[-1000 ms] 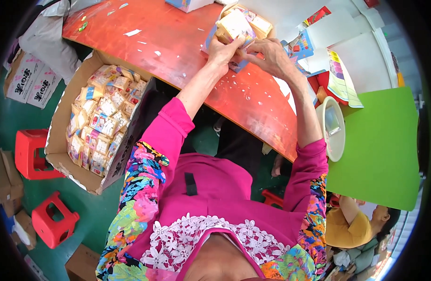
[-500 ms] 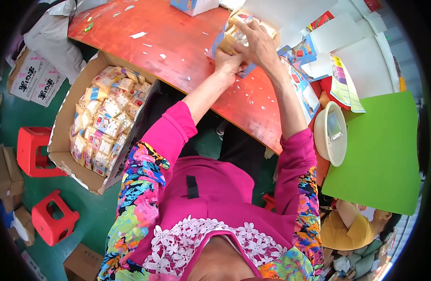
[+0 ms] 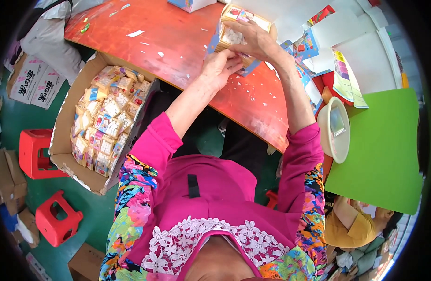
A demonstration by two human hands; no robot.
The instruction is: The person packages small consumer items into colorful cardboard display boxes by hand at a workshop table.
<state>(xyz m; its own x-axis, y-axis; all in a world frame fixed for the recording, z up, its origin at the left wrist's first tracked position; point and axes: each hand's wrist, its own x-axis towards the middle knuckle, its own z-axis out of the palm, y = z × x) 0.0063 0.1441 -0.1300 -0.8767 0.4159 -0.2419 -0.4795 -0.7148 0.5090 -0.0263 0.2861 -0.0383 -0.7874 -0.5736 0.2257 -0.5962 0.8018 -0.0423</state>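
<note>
One head-worn fisheye looks steeply down, close over the red table (image 3: 178, 51) (edges bending at the rim).

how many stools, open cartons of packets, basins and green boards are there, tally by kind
red plastic stools: 2
open cardboard carton of small packets: 1
cream round basin: 1
green board: 1
total: 5
</note>
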